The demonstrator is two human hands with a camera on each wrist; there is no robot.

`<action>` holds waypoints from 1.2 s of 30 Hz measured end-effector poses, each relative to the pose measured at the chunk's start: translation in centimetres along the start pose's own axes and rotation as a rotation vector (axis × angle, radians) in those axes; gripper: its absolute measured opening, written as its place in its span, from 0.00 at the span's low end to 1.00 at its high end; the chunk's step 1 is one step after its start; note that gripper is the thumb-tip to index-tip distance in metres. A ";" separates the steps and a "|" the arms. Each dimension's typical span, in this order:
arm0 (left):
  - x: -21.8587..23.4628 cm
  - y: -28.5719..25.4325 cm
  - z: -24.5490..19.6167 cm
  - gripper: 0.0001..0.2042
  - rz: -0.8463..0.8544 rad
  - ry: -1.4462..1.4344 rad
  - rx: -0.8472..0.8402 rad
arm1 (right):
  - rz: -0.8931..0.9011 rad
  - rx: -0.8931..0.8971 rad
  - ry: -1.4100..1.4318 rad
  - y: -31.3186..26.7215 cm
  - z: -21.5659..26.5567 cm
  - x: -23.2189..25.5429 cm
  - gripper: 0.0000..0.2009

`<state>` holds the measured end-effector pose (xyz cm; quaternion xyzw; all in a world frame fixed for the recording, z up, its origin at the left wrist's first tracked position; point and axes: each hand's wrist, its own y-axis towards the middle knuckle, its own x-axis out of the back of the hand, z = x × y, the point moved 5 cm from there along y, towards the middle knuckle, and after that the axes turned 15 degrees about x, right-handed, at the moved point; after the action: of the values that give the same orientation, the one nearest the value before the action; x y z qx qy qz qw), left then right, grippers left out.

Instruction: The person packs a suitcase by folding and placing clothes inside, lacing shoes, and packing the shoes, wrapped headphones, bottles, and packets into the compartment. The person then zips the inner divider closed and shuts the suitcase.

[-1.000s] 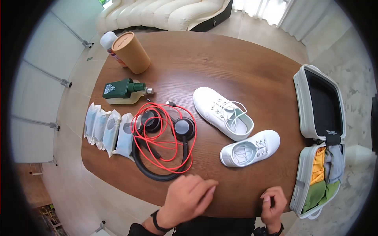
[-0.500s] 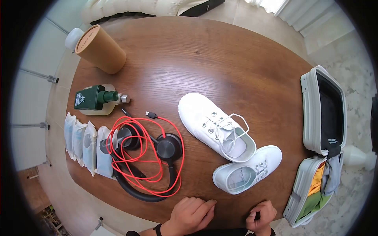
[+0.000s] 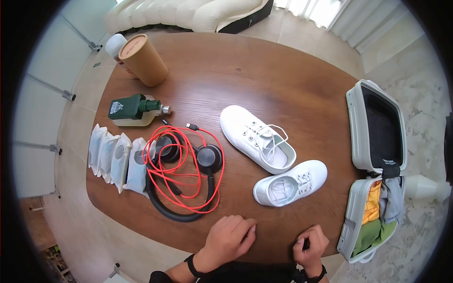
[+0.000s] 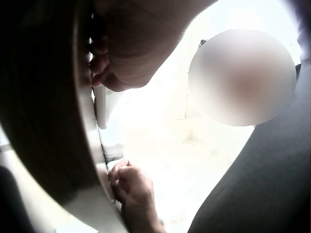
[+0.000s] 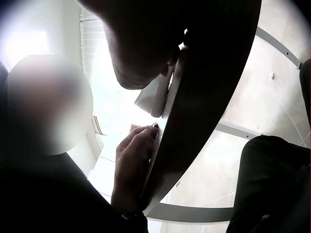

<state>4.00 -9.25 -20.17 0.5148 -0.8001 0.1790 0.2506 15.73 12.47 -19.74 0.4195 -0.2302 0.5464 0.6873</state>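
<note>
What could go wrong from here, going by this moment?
Lifting the headphones, near the left hand, could drag or tangle the red cable looped loosely over them.

The suitcase, near the right hand, stands open at the edge of the table, so a bump might tip it off.

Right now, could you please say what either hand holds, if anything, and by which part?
Nothing: the left hand and right hand are both empty.

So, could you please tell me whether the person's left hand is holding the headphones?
No, the left hand rests at the near edge of the table, with a gap between it and the headphones.
</note>
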 end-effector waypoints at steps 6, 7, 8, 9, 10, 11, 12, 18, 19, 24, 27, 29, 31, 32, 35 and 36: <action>0.3 -0.2 -0.5 0.05 -0.013 -0.048 0.008 | -0.033 -0.008 -0.030 0.3 0.7 0.7 0.06; 0.1 -0.3 -0.1 0.05 -0.015 -0.047 0.006 | -0.043 0.010 -0.033 0.3 0.7 0.7 0.06; 0.0 -0.5 0.0 0.05 -0.012 -0.046 0.001 | -0.055 0.023 -0.038 0.2 0.9 0.7 0.07; -0.2 -0.6 -0.2 0.05 0.008 -0.044 -0.018 | -0.073 0.004 -0.047 0.1 1.0 0.8 0.07; -0.1 -0.5 -0.3 0.05 -0.017 -0.077 0.006 | -0.082 0.005 -0.036 0.2 1.1 0.9 0.07; 0.0 -0.6 -0.2 0.04 -0.043 -0.109 0.031 | -0.092 0.008 -0.024 0.1 1.2 0.9 0.07; -0.1 -0.7 0.0 0.10 -0.026 -0.113 0.035 | -0.112 -0.003 -0.034 -0.1 1.3 1.0 0.07; 0.2 1.4 -0.1 0.32 0.033 -0.187 0.172 | -0.132 -0.007 -0.004 -0.3 1.5 1.4 0.06; 0.3 2.0 -0.6 0.33 0.009 -0.142 0.139 | -0.142 -0.003 -0.012 -0.5 1.4 1.3 0.06; -2.4 1.9 -1.7 0.39 -0.052 0.068 0.053 | -0.166 -0.307 0.166 -0.6 1.3 0.9 0.15; -3.4 0.7 -2.5 0.32 0.298 -0.133 -0.013 | -0.204 -0.410 0.411 0.9 2.8 1.7 0.32; -2.8 0.4 -2.5 0.26 0.335 -0.070 -0.182 | -0.245 -0.312 0.321 1.8 1.8 1.2 0.37; -2.1 0.0 -2.7 0.19 0.366 -0.020 -0.350 | -0.274 -0.214 0.220 2.9 1.4 1.6 0.43; -1.5 0.0 -2.3 0.15 0.379 -0.075 -0.272 | -0.244 -0.198 0.119 3.6 1.7 2.0 0.45; -0.6 -1.0 -1.8 0.10 0.376 -0.122 -0.176 | -0.170 -0.181 0.001 5.4 1.9 2.4 0.48; -0.3 -1.2 -1.5 0.09 0.356 -0.102 -0.155 | -0.136 -0.153 -0.044 5.7 1.6 1.8 0.48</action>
<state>5.58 -8.68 -19.06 0.3527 -0.9016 0.1317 0.2130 11.12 12.44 -15.57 0.3924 -0.2571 0.4701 0.7476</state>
